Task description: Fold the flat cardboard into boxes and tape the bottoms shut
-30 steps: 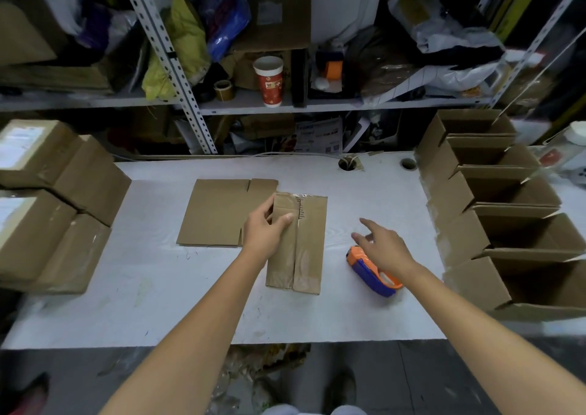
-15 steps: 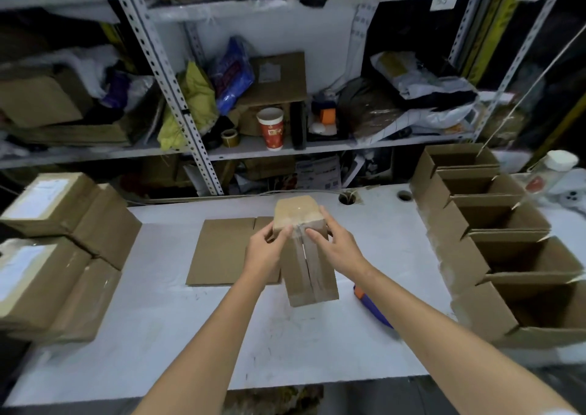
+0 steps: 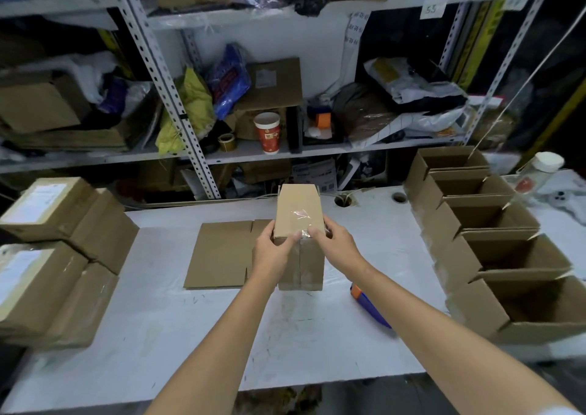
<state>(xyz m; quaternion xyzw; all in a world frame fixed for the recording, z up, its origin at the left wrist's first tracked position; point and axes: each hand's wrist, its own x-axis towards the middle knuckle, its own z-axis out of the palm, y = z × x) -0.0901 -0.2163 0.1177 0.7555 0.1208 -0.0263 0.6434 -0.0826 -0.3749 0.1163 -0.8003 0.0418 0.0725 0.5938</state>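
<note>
A small brown cardboard box (image 3: 298,211) with clear tape along its seam is held above the white table (image 3: 165,329). My left hand (image 3: 274,256) grips its left side with the thumb on the taped face. My right hand (image 3: 336,245) grips the right side, thumb pressing the tape end near the edge. A flat cardboard blank (image 3: 218,254) lies on the table just left of the box. An orange and blue tape dispenser (image 3: 369,303) lies on the table under my right forearm, partly hidden.
A row of several open folded boxes (image 3: 494,224) lines the right side. Sealed labelled boxes (image 3: 54,249) are stacked at the left. Cluttered metal shelves (image 3: 177,97) with a red paper cup (image 3: 268,132) stand behind the table.
My right hand left the tape dispenser and joined the left on the box. The box was lifted off the table and tipped up, showing its taped end face; the camera view rose.
</note>
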